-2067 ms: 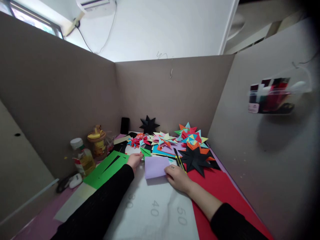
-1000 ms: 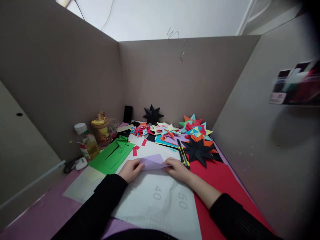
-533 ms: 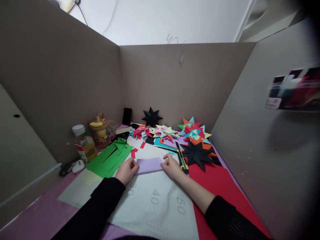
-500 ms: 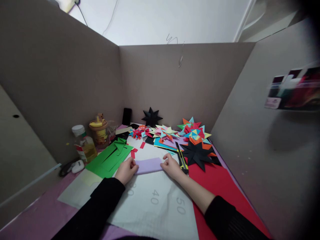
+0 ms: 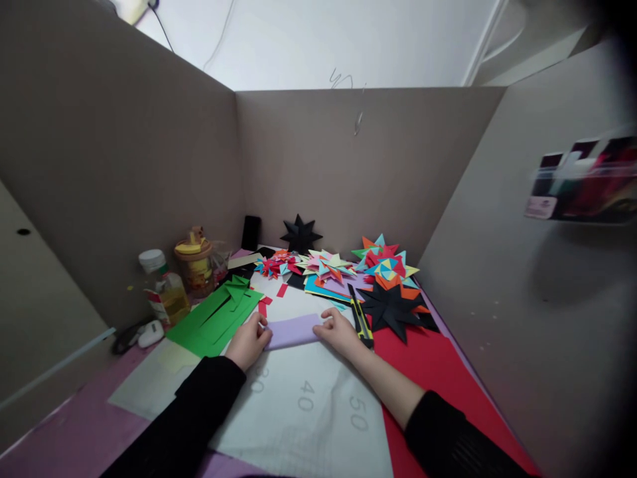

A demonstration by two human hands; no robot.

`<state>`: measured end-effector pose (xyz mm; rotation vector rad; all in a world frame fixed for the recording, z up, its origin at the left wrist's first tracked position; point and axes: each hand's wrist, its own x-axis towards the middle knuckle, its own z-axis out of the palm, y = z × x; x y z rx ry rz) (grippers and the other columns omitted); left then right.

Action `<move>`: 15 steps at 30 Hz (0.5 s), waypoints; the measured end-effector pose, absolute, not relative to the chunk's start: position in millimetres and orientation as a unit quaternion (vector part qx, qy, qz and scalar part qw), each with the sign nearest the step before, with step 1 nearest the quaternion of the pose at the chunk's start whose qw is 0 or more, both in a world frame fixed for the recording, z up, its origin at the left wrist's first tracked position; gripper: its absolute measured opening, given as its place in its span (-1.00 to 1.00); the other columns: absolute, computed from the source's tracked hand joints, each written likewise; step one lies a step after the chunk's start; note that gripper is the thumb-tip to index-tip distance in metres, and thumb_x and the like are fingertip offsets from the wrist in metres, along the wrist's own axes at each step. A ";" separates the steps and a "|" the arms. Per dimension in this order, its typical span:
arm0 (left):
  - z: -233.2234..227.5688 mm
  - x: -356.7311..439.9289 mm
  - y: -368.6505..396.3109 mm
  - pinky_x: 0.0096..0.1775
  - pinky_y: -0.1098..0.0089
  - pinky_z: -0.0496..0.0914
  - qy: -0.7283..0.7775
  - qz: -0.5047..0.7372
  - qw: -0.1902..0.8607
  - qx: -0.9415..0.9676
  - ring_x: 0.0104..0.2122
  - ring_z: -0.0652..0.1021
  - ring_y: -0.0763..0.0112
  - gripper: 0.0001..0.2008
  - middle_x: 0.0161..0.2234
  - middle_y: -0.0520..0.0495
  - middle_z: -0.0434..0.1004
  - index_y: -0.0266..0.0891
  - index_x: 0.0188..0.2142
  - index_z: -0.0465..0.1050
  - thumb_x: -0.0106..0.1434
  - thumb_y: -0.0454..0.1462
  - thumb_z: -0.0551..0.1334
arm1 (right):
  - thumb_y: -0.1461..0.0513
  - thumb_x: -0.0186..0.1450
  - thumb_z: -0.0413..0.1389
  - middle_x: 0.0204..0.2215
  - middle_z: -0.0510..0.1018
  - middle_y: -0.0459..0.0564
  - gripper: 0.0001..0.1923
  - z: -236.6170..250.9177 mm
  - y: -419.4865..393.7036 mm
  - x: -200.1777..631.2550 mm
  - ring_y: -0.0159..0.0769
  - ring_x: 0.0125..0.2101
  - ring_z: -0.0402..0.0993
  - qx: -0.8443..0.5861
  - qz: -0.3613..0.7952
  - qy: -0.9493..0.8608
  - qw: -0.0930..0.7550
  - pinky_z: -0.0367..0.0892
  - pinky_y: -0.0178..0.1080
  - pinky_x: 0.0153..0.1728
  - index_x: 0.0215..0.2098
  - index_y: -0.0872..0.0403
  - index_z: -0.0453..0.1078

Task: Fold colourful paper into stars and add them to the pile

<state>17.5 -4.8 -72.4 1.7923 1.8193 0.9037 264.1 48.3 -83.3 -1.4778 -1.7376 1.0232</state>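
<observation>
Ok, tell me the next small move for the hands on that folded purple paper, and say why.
Probably run a fingertip along the fold to sharpen the crease. The purple paper lies as a flat doubled strip on the white sheet, the left hand pinning one end and the right hand the other, so both ends look aligned and held, but the middle lies unpressed.

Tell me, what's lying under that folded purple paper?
The folded purple paper rests on a white sheet printed with grey numbers, pressed down by the left hand and right hand. Anything directly beneath is covered.
</observation>
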 end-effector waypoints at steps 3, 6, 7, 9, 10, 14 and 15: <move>-69.0 18.5 -6.7 -0.47 0.44 0.16 0.650 0.360 0.227 0.630 -0.58 0.37 0.41 -0.83 -0.64 0.15 0.32 -0.18 -0.36 0.23 0.10 -0.16 0.15 | 0.26 -0.09 0.24 -0.64 0.31 -0.27 -0.53 -88.4 49.0 266.2 -0.43 -0.60 0.28 -0.506 0.474 -0.643 0.327 0.15 -0.39 -0.53 -0.17 0.07 0.32; -64.3 19.3 -8.0 -0.49 0.45 0.17 0.628 0.425 0.240 0.606 -0.59 0.36 0.43 -0.75 -0.63 0.14 0.32 -0.20 -0.33 0.26 0.08 -0.10 0.18 | 0.25 -0.08 0.20 -0.67 0.32 -0.22 -0.76 -91.1 49.5 267.9 -0.43 -0.61 0.27 -0.470 0.499 -0.646 0.335 0.15 -0.38 -0.56 -0.40 0.12 0.40; -62.8 19.7 -8.5 -0.50 0.45 0.16 0.622 0.442 0.243 0.598 -0.61 0.35 0.44 -0.72 -0.65 0.15 0.30 -0.21 -0.32 0.28 0.08 -0.07 0.18 | 0.22 -0.05 0.18 -0.67 0.34 -0.20 -0.82 -91.1 49.3 268.2 -0.43 -0.61 0.26 -0.468 0.491 -0.644 0.354 0.16 -0.37 -0.56 -0.47 0.13 0.39; -60.4 21.2 -9.6 -0.54 0.46 0.14 0.617 0.449 0.276 0.584 -0.66 0.31 0.47 -0.65 -0.70 0.18 0.22 -0.24 -0.27 0.34 0.08 -0.03 0.18 | 0.16 0.01 0.14 -0.63 0.38 -0.16 -0.82 -89.7 47.9 268.1 -0.42 -0.63 0.27 -0.469 0.482 -0.622 0.401 0.18 -0.35 -0.58 -0.47 0.13 0.38; -59.4 22.2 -10.3 -0.56 0.47 0.13 0.613 0.441 0.312 0.577 -0.69 0.30 0.47 -0.61 -0.72 0.19 0.21 -0.26 -0.22 0.35 0.08 -0.01 0.17 | 0.14 0.03 0.11 -0.60 0.41 -0.15 -0.79 -88.3 46.5 267.8 -0.40 -0.63 0.28 -0.466 0.485 -0.610 0.419 0.20 -0.33 -0.58 -0.43 0.12 0.38; -55.1 26.3 -13.6 -0.56 0.45 0.25 0.540 0.409 0.474 0.563 -0.57 0.47 0.39 -0.53 -0.54 -0.03 0.50 -0.31 -0.17 0.41 0.00 -0.03 0.26 | 0.15 0.10 0.08 -0.47 0.51 -0.06 -0.81 -80.3 37.2 265.9 -0.27 -0.45 0.42 -0.422 0.474 -0.633 0.444 0.31 -0.26 -0.40 -0.39 0.10 0.40; -53.6 26.9 -14.2 -0.51 0.44 0.30 0.518 0.422 0.487 0.563 -0.50 0.50 0.36 -0.56 -0.45 -0.08 0.54 -0.31 -0.21 0.44 -0.04 -0.07 0.30 | 0.17 0.11 0.08 -0.45 0.52 -0.04 -0.84 -78.4 34.8 265.7 -0.25 -0.39 0.42 -0.410 0.460 -0.651 0.444 0.31 -0.24 -0.34 -0.40 0.09 0.40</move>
